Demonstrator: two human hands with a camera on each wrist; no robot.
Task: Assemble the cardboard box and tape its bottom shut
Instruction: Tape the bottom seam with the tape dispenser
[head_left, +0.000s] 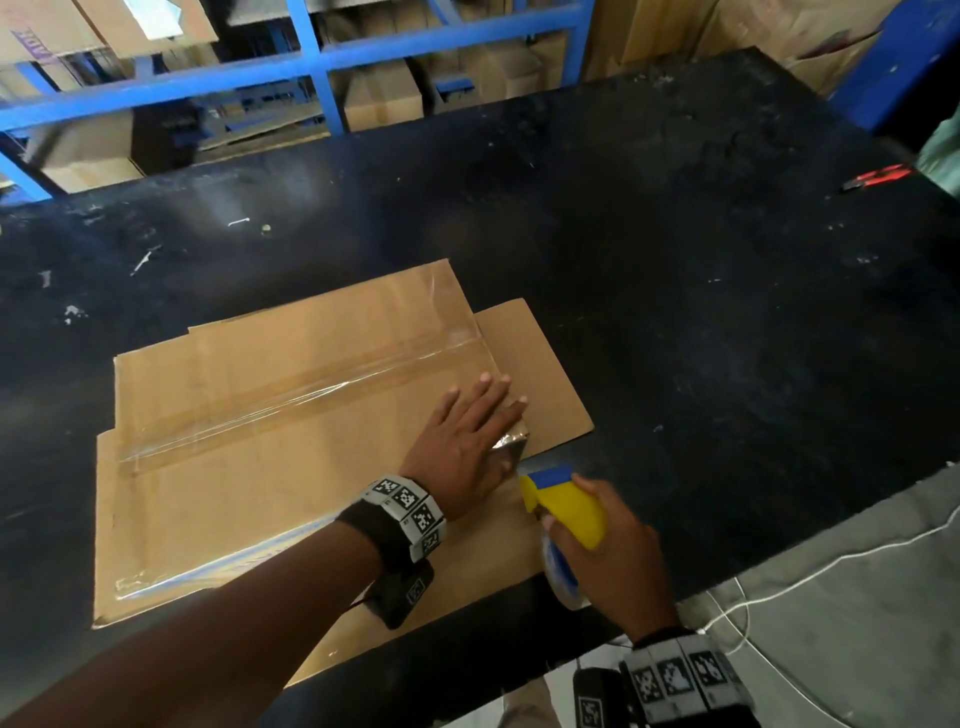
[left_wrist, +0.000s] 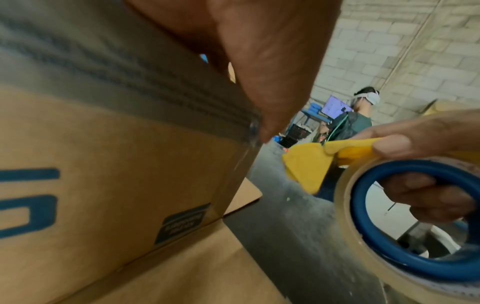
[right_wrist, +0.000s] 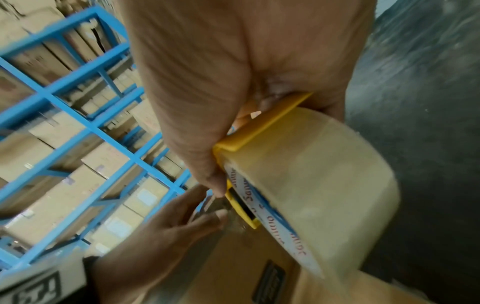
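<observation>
A: Warehouse bay, blue racks stacked with cartons behind, and a dark scuffed table in front. Where is the box?

B: The box sits on the near left part of the table, bottom face up, its lower flaps splayed flat on the surface. 1 clear tape strip runs along the middle seam; another shows along the near edge.

A: And the hands?

B: The left hand lies flat on the top face near the right corner, fingers straight and spread, pressing; the thumb seems to smooth a tape end over the edge. It grips nothing. The right hand is curled round the tape roll in its yellow dispenser, fingers through the blue core, just off the box's right corner.

A: How will the box handle?

B: My guess: light and empty, stiff across the panels but weak at the creases. It would slide easily on that table, so a flat palm on top is the sensible hold. To lift or flip it, I would take 2 opposite side walls, not the loose flaps. The tape is thin and clingy, likely to wrinkle if slack.

A: Anything else about?

B: A red tool at the far right edge, too small to identify.
</observation>
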